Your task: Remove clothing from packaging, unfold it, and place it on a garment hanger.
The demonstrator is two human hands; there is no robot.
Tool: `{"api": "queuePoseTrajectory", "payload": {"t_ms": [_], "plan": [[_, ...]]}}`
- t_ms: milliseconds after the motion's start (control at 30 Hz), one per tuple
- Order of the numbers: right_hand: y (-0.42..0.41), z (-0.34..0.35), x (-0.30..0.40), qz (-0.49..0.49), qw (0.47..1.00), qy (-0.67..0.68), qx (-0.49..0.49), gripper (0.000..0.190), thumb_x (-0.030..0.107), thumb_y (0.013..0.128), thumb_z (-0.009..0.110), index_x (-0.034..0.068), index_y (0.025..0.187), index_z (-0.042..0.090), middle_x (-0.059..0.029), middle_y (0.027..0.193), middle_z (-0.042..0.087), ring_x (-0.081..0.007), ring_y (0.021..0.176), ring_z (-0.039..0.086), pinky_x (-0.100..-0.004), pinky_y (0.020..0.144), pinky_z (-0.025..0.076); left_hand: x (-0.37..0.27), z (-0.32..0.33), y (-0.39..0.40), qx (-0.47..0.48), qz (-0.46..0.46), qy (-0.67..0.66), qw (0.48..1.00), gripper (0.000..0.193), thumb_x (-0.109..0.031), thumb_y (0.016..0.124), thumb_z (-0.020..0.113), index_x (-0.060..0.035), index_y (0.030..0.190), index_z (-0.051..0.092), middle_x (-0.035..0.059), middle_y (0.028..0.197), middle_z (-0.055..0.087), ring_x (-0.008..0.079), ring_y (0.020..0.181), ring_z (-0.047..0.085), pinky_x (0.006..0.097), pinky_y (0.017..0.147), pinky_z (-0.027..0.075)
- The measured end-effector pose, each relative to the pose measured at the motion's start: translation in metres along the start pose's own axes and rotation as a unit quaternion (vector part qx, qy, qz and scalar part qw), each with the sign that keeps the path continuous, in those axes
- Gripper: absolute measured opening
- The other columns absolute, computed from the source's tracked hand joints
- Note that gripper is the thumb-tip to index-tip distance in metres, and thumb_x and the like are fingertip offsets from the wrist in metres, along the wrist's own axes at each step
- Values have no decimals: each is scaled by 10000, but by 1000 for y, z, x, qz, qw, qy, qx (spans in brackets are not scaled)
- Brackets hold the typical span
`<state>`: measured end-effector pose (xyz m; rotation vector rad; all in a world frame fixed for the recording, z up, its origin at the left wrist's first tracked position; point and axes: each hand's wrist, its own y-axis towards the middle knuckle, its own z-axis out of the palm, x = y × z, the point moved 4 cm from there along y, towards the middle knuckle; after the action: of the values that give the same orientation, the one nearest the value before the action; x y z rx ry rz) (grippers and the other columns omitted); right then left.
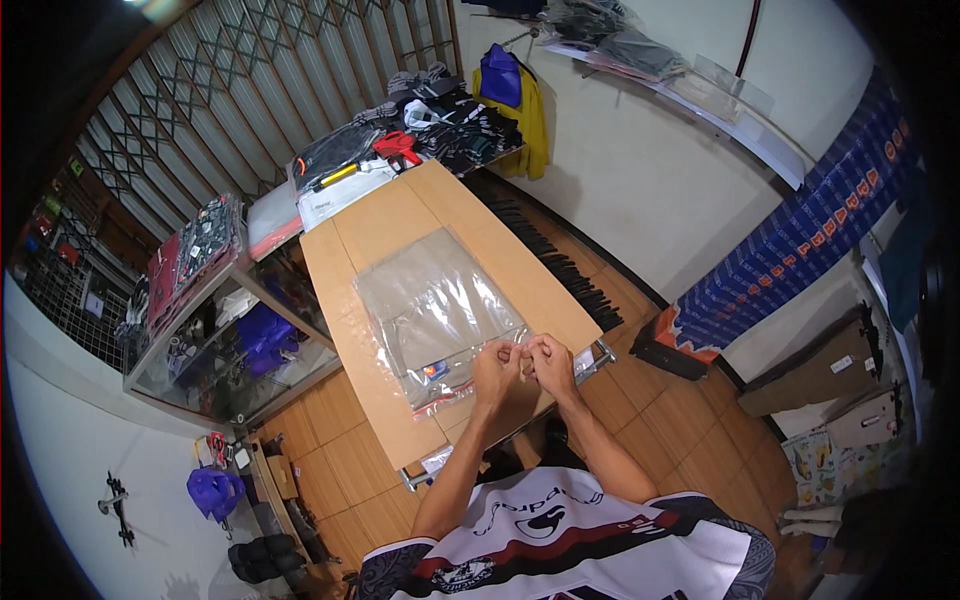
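Observation:
A folded beige garment (427,300) lies flat inside a clear plastic bag (469,277) on a wooden tabletop (390,202). A red strip runs along the bag's near edge, and a small colourful label (435,370) shows near it. My left hand (497,369) pinches the bag at its near right corner. Right beside it, my right hand (549,364) grips the same corner, fingertips almost touching the left ones. The exact part of the bag between the fingers is hidden.
A red tagging gun (397,148) and a yellow cutter (339,176) lie past the table's far edge, near piled dark clothes (469,124). At left stands a glass display case (225,352) with bagged garments on top. A blue wrapped pillar (802,232) rises at right.

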<state>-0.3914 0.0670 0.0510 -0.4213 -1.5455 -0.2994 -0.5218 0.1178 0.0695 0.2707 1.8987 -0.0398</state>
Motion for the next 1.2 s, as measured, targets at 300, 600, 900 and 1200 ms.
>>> {"api": "queuePoseTrajectory", "payload": {"t_ms": [300, 600, 900, 1200], "plan": [[1, 0, -4, 14, 1000, 17, 4, 125, 97, 983, 527, 1, 963, 605, -76, 820, 682, -107, 561, 624, -229, 479, 489, 4, 0, 1, 4, 37, 43, 998, 186, -149, 835, 696, 5, 928, 743, 149, 775, 718, 214, 679, 690, 337, 643, 540], [1, 0, -4, 5, 1000, -20, 9, 161, 139, 986, 578, -17, 959, 608, -74, 781, 678, -102, 570, 631, -224, 483, 497, -4, 1, -4, -14, 54, 67, 996, 186, -186, 850, 728, -3, 881, 722, 149, 780, 714, 235, 685, 701, 348, 639, 542], [5, -1, -13, -26, 999, -21, 10, 189, 154, 1011, 550, -17, 976, 622, -70, 772, 685, -105, 570, 628, -228, 483, 491, -12, 6, -8, -39, 133, 163, 977, 114, -203, 875, 699, -94, 909, 709, 84, 857, 675, 253, 749, 634, 391, 683, 450], [5, -3, -17, -110, 975, -186, -60, 147, 93, 950, 570, -17, 864, 615, -85, 647, 639, -129, 542, 614, -297, 494, 493, -8, 12, -8, -94, 137, 164, 972, 85, -207, 895, 666, -128, 916, 688, 61, 869, 644, 259, 804, 620, 392, 732, 409]]}}
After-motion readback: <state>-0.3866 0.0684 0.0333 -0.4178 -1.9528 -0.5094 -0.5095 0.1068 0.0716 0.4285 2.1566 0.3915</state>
